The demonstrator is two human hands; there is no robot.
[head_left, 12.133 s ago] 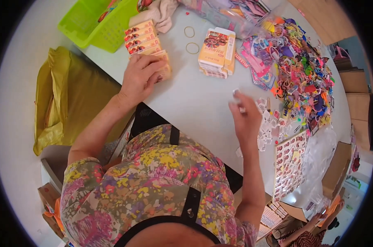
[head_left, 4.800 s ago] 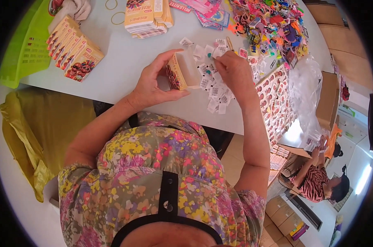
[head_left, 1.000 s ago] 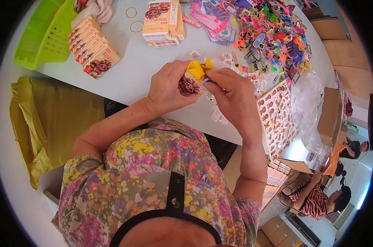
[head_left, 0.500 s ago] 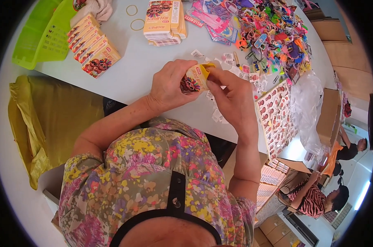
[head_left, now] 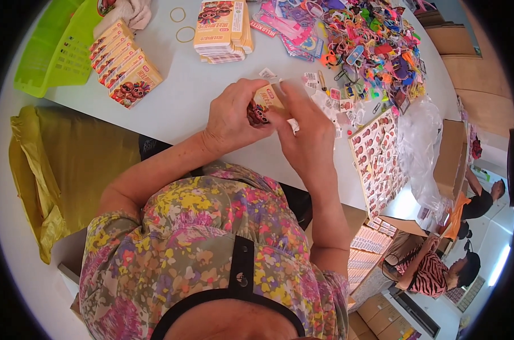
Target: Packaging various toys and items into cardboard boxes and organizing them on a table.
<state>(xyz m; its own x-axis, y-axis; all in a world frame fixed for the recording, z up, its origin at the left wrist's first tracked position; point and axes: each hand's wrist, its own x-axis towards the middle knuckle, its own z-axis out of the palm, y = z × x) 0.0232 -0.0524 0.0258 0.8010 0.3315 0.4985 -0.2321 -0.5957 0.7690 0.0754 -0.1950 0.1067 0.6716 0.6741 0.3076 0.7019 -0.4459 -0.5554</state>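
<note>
Between my hands is a small cream-and-orange carton (head_left: 261, 101) printed with cartoon figures, held above the white table. My left hand (head_left: 234, 113) wraps round its left side, thumb and fingers on opposite faces. Thumb and fingers of my right hand (head_left: 305, 127) close over its right end, so that end is hidden; the fingertips are slightly blurred. Beyond the hands stands a stack of flat cartons (head_left: 220, 31). To the left is a leaning row of filled-out cartons (head_left: 133, 84) in the same print.
A green basket (head_left: 38, 73) sits at the table's left edge, with two rubber bands (head_left: 184, 34) farther right. Colourful trinkets (head_left: 376, 51) pile up at the far right. Small paper pieces, a sticker sheet (head_left: 376, 153) and clear plastic (head_left: 420, 147) lie nearer. Two people are at right.
My right hand has moved left and closed over the carton's right end. The raised yellow flap seen there before no longer shows. My left hand keeps its hold.
</note>
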